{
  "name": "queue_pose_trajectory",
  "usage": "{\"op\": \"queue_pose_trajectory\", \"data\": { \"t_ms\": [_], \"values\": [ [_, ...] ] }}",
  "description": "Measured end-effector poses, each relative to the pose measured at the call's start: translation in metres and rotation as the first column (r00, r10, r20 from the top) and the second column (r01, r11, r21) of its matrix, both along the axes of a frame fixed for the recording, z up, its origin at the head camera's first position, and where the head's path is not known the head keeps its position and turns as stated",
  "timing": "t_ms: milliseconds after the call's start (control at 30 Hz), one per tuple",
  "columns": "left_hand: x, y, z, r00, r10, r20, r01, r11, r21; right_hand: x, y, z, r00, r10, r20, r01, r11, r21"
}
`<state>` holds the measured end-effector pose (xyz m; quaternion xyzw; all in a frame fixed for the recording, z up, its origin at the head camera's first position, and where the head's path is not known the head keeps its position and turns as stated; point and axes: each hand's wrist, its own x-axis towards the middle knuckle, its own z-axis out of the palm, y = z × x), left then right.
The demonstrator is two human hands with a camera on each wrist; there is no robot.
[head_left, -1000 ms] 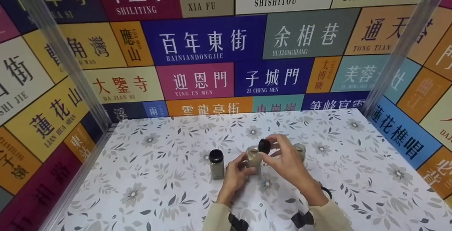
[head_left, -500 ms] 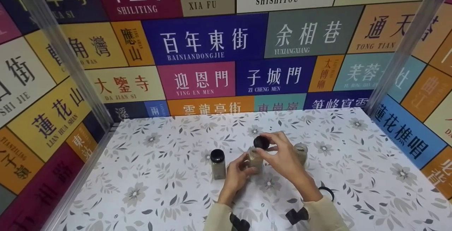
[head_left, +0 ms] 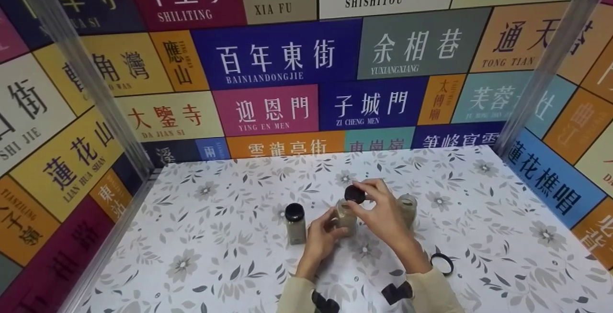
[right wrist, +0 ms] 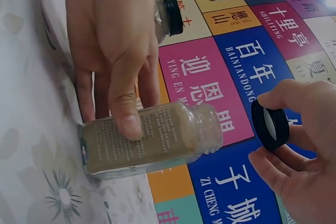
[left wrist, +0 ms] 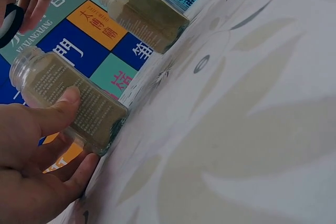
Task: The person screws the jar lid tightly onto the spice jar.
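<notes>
My left hand (head_left: pixel 322 237) grips a square glass jar (right wrist: pixel 144 137) of tan powder, standing on the table. The thumb lies across its printed label, and its threaded mouth is uncovered. Between right thumb and fingers, my right hand (head_left: pixel 383 212) pinches a black screw lid (head_left: pixel 355 193) just above that mouth. A gap separates lid and jar in the right wrist view, with the lid's hollow side turned toward the jar. To the right stands a second lidless jar (left wrist: pixel 149 17) of similar powder, partly behind my right hand in the head view.
Left of my hands stands another jar (head_left: pixel 295 223) with its black lid on. A black ring-like piece (head_left: pixel 441 264), perhaps a lid, lies by my right forearm. The floral tablecloth (head_left: pixel 215 236) reaches a wall (head_left: pixel 268 107) of coloured signs. Clear posts (head_left: pixel 536 64) rise at the back corners.
The lid in my right hand has shifted slightly left, over the jar's mouth, and turned from its earlier edge-on tilt. My right forearm moved left, uncovering more of the black ring-like piece.
</notes>
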<state>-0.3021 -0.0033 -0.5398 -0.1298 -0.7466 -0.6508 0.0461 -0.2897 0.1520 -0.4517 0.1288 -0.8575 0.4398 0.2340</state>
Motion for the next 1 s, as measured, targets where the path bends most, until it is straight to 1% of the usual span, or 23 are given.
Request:
{"op": "queue_pose_trajectory", "data": {
  "t_ms": [67,233,333,400,533,667,767,867,1000],
  "values": [
    [0.0,0.0,0.0,1.0,0.005,0.001,-0.005,1.0,-0.011,0.0,-0.001,-0.003,1.0,0.013,-0.009,-0.013,1.0,-0.004],
    [0.0,0.0,0.0,1.0,0.006,-0.011,-0.007,1.0,-0.014,-0.002,-0.002,-0.007,0.997,0.075,-0.023,-0.076,0.996,-0.048],
    [0.001,-0.001,0.001,1.0,0.007,-0.013,-0.007,1.0,-0.018,-0.002,-0.002,-0.008,0.995,0.092,-0.034,-0.095,0.993,-0.068],
    [0.001,-0.001,0.001,1.0,0.015,-0.016,-0.015,1.0,-0.027,-0.003,-0.002,-0.009,0.994,0.097,-0.043,-0.1,0.993,-0.071],
    [0.0,-0.001,0.001,1.0,0.028,0.011,-0.027,0.999,-0.021,-0.006,-0.002,-0.011,0.994,0.107,-0.036,-0.109,0.992,-0.061],
    [0.0,0.0,0.001,0.999,0.017,0.033,-0.017,1.0,-0.005,-0.007,-0.002,-0.014,0.994,0.108,-0.026,-0.109,0.993,-0.04],
    [0.0,0.0,0.001,1.0,0.008,0.021,-0.008,1.0,-0.017,-0.008,-0.002,-0.018,0.993,0.11,-0.036,-0.111,0.993,-0.029],
    [0.0,0.0,0.0,1.0,0.013,0.005,-0.013,0.999,-0.032,-0.009,-0.001,-0.021,0.993,0.117,-0.025,-0.118,0.992,-0.032],
    [0.001,-0.001,0.0,1.0,0.014,-0.009,-0.014,1.0,-0.018,-0.009,-0.001,-0.023,0.993,0.117,-0.009,-0.117,0.993,-0.025]
  ]
}}
